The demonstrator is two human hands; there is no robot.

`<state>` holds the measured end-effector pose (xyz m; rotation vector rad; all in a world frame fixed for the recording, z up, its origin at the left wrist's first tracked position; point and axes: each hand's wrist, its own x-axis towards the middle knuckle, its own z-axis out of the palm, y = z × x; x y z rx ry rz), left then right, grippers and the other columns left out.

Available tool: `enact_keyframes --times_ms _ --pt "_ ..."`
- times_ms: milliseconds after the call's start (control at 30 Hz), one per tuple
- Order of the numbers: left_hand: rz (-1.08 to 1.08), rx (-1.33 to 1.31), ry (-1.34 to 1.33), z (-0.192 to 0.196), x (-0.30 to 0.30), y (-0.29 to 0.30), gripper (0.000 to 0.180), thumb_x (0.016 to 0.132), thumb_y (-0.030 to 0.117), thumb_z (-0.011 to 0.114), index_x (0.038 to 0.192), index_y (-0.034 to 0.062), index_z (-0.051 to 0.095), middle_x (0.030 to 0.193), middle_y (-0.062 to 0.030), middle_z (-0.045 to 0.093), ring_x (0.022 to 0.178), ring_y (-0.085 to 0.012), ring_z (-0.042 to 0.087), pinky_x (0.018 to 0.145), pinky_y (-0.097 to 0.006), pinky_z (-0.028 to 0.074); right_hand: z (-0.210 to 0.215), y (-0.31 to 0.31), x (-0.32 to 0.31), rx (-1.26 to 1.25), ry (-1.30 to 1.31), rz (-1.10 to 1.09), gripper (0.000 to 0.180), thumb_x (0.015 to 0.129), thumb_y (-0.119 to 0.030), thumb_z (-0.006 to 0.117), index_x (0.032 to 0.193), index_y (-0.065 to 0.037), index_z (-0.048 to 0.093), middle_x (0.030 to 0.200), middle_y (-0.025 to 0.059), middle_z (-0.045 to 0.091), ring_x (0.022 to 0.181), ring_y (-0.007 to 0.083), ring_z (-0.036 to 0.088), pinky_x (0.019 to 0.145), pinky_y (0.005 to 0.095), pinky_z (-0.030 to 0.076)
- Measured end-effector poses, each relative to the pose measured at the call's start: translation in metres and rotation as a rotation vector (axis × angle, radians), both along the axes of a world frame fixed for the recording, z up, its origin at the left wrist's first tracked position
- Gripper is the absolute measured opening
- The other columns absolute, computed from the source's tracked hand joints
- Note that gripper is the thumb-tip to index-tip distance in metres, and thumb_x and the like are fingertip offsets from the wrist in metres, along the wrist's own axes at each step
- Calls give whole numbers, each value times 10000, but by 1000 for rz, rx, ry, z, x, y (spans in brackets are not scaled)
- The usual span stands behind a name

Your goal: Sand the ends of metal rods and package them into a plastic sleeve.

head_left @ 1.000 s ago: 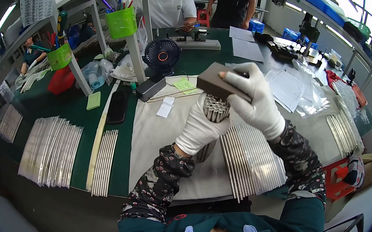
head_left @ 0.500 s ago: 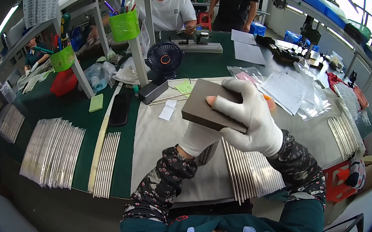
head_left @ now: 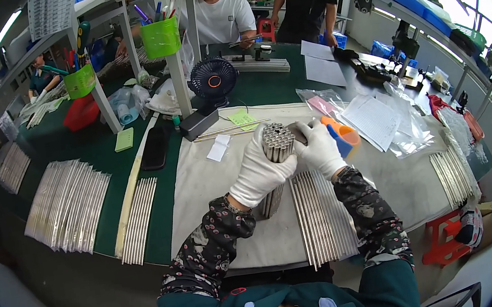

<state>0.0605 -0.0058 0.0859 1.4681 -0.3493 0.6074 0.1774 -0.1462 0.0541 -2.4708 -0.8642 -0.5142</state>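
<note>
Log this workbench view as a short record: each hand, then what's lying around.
Left hand: white-gloved hand, gripping a bundle of metal rods, ends facing up
Right hand: white-gloved hand, holding a dark block beside the bundle, mostly hidden
On cloth: row of metal rods near the right forearm
Left side: black smartphone, rods in clear plastic bags
Farther back: dark desk fan, green pen holder

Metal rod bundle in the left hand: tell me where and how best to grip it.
Likely best: grasp the metal rod bundle around its sides, just below the top ends, coming from the left, as the left hand does. It is roughly round and stands near upright, ends facing up; the right hand occupies its right side.
</note>
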Motion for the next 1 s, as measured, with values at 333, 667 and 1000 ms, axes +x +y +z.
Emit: enact_keyframes --times_ms 333,667,1000 --pt "17 159 53 -9 -1 4 386 683 44 619 1031 25 453 881 -42 574 810 -96 549 723 -236 449 50 2 -37 675 870 628 877 651 -446 684 1307 -2 309 1303 143 370 1189 235 377 990 310 285" --pt "-69 163 429 -90 -29 -5 317 661 83 639 938 23 497 766 -14 545 703 -106 516 646 -273 445 51 33 -95 1033 719 473 134 646 -65 634 719 -26 528 632 15 565 556 90 533 554 233 447" --pt "-676 -735 967 -89 -180 15 494 782 214 604 1169 -6 389 868 -153 568 729 -204 601 605 -336 543 -3 -8 -147 1792 1236 401 154 743 -44 586 866 -33 493 711 75 562 595 188 568 596 328 503"
